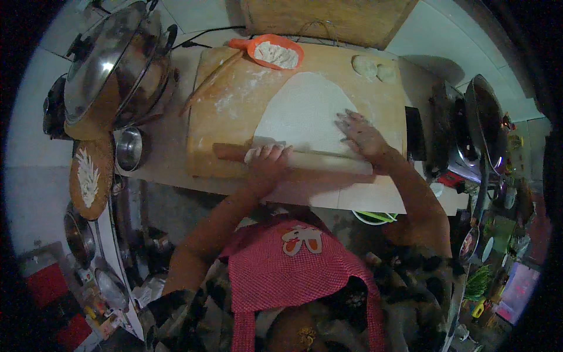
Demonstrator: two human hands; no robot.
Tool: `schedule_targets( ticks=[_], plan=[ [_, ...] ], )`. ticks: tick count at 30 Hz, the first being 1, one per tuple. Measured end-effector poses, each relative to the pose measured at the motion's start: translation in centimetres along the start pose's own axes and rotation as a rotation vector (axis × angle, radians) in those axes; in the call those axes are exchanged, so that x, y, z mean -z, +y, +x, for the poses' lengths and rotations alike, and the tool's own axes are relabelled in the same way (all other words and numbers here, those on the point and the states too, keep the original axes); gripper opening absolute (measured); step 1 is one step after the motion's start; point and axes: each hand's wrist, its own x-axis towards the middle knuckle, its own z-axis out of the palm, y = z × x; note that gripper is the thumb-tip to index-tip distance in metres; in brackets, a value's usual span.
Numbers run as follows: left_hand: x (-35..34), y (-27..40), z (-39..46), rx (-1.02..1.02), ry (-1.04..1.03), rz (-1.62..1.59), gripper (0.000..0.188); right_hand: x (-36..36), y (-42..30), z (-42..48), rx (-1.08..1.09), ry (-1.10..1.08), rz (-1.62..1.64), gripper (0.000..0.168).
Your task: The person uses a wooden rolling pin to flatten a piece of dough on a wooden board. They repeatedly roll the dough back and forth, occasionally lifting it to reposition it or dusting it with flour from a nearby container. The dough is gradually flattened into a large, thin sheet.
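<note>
A large flat sheet of dough (pixel 305 112) lies on a floured wooden board (pixel 211 123). Across its near edge is a rolling pin (pixel 325 163), with part of the dough seeming to be wrapped around it. My left hand (pixel 269 165) grips the pin toward its left end, fingers curled over the top. My right hand (pixel 363 134) rests with fingers spread at the right edge of the sheet, its wrist above the pin's right end. At the board's back lies an orange scoop (pixel 276 53) of flour, and two small dough pieces (pixel 364 66) sit at the back right.
A thin wooden stick (pixel 211 81) lies along the board's left side. Left of the board stand a large lidded metal pot (pixel 105 66) and a small steel bowl (pixel 129 148). A wok (pixel 484 119) sits on the right, beyond a dark object (pixel 414 133) beside the board.
</note>
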Motion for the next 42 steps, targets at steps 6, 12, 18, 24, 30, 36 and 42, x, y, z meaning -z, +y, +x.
schedule_targets(
  ticks=[6,12,18,24,30,36,42],
  plan=[
    [2.6,-1.8,2.1,0.011,-0.122,-0.263,0.049,0.0,-1.6,-3.7,0.000,-0.098,0.136,0.053],
    [3.6,-3.9,7.0,0.005,-0.320,-0.181,0.056,-2.4,-0.4,-2.4,-0.056,-0.112,0.103,0.062],
    [3.1,-10.0,16.4,0.061,-0.199,-0.456,0.056,5.0,4.0,5.5,-0.239,-0.161,0.034,0.051],
    [6.2,-9.4,19.6,0.296,-0.198,-0.444,0.056,6.0,6.2,8.1,-0.150,0.225,-0.402,0.049],
    [-0.2,-7.2,13.4,0.113,-0.097,-0.164,0.044,-2.6,5.6,3.6,-0.175,0.225,-0.277,0.060],
    [-0.4,-4.5,8.6,0.110,0.021,-0.187,0.048,-3.6,2.1,-0.8,-0.217,0.220,-0.133,0.056],
    [-0.9,-0.4,5.6,0.053,0.010,-0.229,0.056,-2.9,-1.3,-3.1,-0.444,0.256,0.290,0.055]
  ],
)
